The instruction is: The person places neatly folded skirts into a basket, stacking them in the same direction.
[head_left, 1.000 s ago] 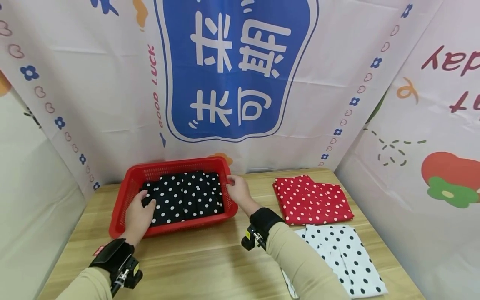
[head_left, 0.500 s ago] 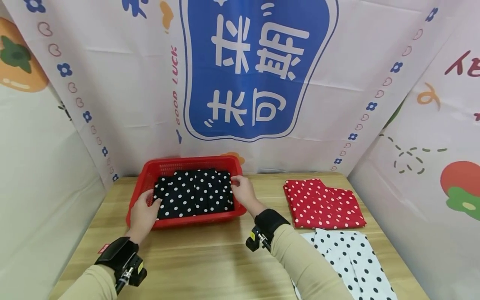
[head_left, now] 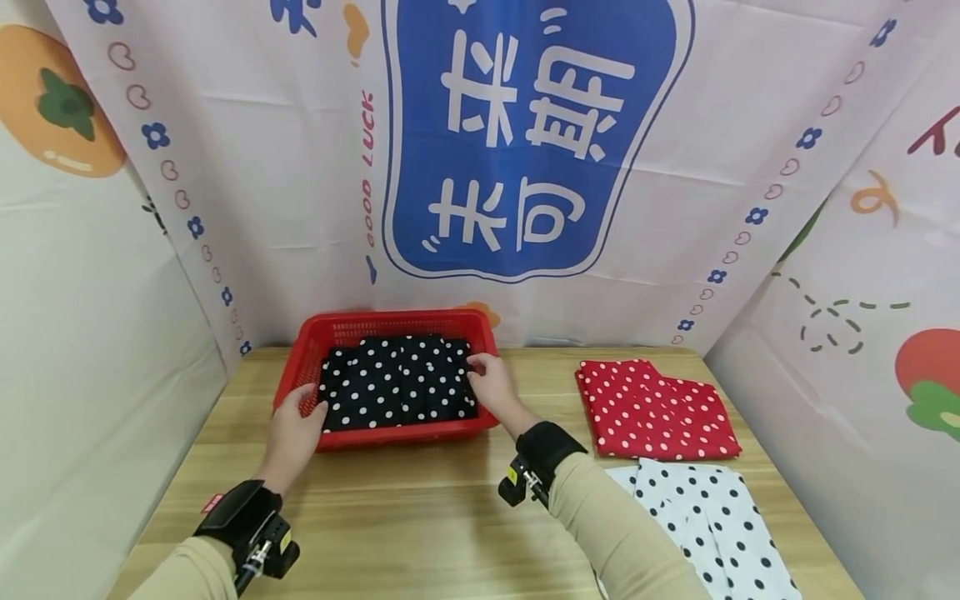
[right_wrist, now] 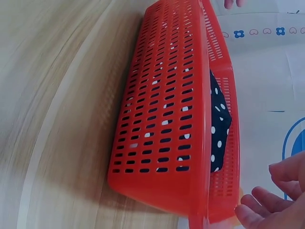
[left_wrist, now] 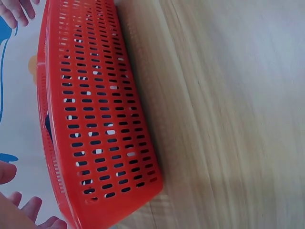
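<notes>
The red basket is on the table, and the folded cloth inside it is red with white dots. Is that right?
Not quite: the folded cloth inside is black with white dots, not red, as the head view shows. The rest is right: the red basket is on the table, and the cloth is inside it.

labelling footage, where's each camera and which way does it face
Head: worn there, facing forward and down at the red basket; left hand, right hand, sleeves show.
Left wrist: worn there, facing the basket's slotted side; both hands' fingers show.
Right wrist: worn there, facing the same side; both hands' fingers show.
Wrist views share the basket.
</notes>
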Motion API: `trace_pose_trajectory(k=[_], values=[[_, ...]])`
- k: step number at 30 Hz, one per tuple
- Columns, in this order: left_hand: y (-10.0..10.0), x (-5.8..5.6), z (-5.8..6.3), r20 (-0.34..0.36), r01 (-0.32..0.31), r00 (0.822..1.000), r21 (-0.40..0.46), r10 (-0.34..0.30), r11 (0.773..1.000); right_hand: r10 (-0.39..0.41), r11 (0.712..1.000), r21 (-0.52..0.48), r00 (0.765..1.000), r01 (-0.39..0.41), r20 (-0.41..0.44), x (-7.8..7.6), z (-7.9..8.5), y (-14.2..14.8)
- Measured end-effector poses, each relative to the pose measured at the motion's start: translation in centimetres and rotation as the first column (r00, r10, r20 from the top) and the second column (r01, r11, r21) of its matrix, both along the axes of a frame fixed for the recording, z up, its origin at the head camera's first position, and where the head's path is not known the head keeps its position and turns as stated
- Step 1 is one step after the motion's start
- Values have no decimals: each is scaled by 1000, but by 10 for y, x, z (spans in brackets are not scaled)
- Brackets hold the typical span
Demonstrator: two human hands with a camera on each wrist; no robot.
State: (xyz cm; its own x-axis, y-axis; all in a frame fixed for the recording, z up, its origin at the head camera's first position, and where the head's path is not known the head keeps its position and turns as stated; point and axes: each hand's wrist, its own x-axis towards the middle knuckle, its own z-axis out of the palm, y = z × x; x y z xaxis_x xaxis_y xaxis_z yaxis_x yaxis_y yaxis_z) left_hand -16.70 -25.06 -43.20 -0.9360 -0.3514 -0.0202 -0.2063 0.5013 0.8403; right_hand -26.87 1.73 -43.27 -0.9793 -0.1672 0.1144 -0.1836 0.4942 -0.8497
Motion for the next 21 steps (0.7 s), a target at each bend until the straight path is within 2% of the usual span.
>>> trace_pose_trajectory(k=[6, 13, 21], values=[[5, 7, 0, 11, 4, 1000, 16, -5, 1000, 0, 1000, 10, 999, 0, -32, 3, 0, 11], [4, 20, 0, -25, -19, 999, 44, 20, 999, 25, 1000, 17, 998, -24, -65, 14, -3, 24], [6, 41, -2, 50, -27, 998, 86, 23, 996, 39, 999, 8, 998, -39, -58, 26, -7, 29]])
